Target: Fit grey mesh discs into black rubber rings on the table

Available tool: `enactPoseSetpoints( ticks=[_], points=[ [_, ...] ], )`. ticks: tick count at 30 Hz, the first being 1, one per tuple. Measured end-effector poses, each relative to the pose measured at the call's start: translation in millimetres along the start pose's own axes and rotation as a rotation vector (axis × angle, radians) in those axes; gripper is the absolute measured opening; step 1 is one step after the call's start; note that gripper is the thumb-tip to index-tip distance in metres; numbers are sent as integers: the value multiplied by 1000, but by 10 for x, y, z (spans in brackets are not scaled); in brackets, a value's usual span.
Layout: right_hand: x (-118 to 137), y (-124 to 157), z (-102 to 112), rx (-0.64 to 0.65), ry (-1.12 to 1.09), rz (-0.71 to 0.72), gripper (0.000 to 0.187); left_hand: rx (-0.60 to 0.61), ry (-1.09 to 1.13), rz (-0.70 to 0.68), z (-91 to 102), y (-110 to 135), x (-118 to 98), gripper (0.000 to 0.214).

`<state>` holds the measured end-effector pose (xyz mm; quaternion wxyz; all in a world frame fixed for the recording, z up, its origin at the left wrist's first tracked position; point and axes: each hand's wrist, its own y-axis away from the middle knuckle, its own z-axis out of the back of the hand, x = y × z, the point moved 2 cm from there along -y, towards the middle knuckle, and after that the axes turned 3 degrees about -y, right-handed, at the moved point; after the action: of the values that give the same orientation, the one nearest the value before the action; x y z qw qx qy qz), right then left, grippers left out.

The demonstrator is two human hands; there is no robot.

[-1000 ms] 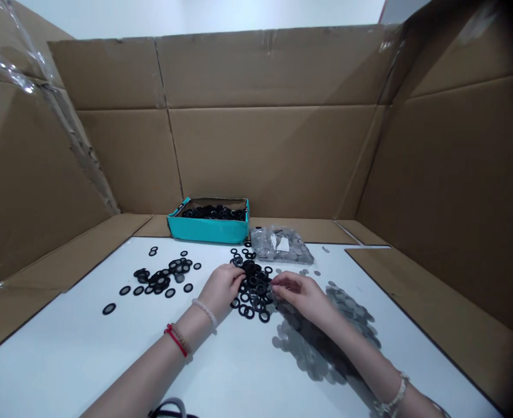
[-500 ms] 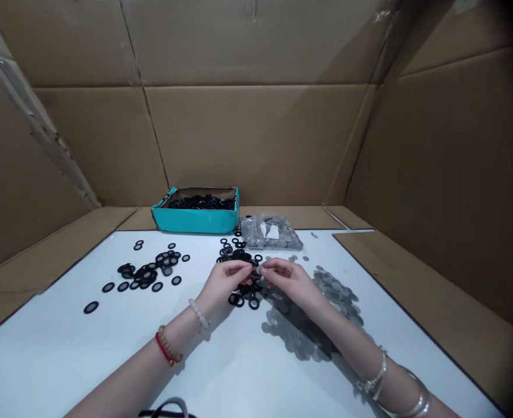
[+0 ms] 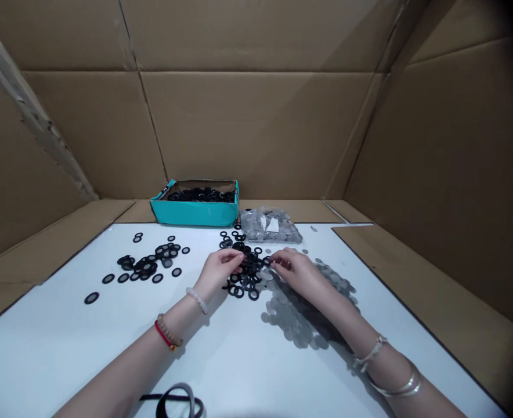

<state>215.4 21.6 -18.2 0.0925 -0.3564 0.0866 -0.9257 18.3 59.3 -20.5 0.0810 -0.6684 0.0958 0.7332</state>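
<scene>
My left hand (image 3: 221,268) is pinched at the left edge of a pile of black rings (image 3: 250,267). What its fingertips hold, if anything, is hidden. Across the pile, my right hand (image 3: 297,271) has thumb and finger closed at a single black ring (image 3: 266,261). Below and behind the right forearm lie many thin grey discs (image 3: 289,316), partly in the arm's shadow. Over on the left, a loose group of black rings with grey discs inside them (image 3: 147,267) is spread on the white table (image 3: 221,360).
At the back stands a turquoise box (image 3: 195,213) full of black rings. Beside it lies a clear plastic bag (image 3: 270,226) of grey discs with a white label. Cardboard walls (image 3: 256,128) enclose the table. A black and grey strap loop (image 3: 176,400) lies at the front edge.
My hands have moved apart from their meeting point over the pile, the left one leftward and the right one rightward. The grey disc between them no longer shows. The view has tilted slightly down.
</scene>
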Motion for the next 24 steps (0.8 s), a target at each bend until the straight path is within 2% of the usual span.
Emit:
enactPoseSetpoints(
  ticks=[2,5,10,15,21,24],
  points=[
    [45,20,-16,81,-52,36,16,5,3,-2,-4,8,-19,27],
    [82,49,-54,166,-82,12,17,18,-6,-4,-15,32,-54,28],
    [106,44,-79,170,-167,-65,10,43,-13,1,-38,65,-94,25],
    [88,16,-43,117,-236,-102,13,55,13,32,-54,64,-95,25],
    [-1,2,-84,207,-395,-162,18,58,42,49,-62,64,-92,27],
    [9,-3,-78,190,-366,-151,17,63,51,51,-62,63,-93,28]
  ],
)
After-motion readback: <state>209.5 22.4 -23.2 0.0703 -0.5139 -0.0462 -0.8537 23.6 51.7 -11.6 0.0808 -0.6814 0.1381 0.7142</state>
